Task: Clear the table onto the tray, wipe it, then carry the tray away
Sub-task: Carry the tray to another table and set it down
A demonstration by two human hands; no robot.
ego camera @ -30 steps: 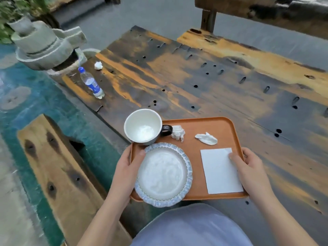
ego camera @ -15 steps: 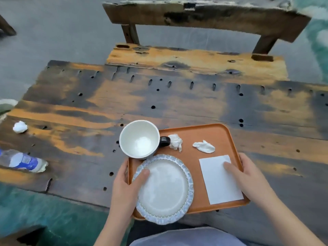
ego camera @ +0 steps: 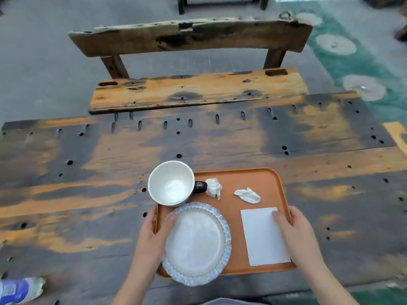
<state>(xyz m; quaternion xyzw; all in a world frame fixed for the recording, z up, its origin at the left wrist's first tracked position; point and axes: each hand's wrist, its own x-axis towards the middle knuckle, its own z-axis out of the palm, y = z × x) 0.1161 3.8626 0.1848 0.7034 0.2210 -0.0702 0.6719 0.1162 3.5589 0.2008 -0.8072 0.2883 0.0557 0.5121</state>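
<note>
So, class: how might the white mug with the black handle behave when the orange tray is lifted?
The white mug with the black handle looks empty, so probably light. It overhangs the orange tray at its corner, so it may tip or slide off.

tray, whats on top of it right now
On the tray: a mug, plate, two crumpled tissues, and a flat napkin. The tray under the plate is hidden.

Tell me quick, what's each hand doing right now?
Left hand: closed on the left edge of the tray, thumb on the plate.
Right hand: closed on the tray's right edge, thumb on the white napkin.
</note>
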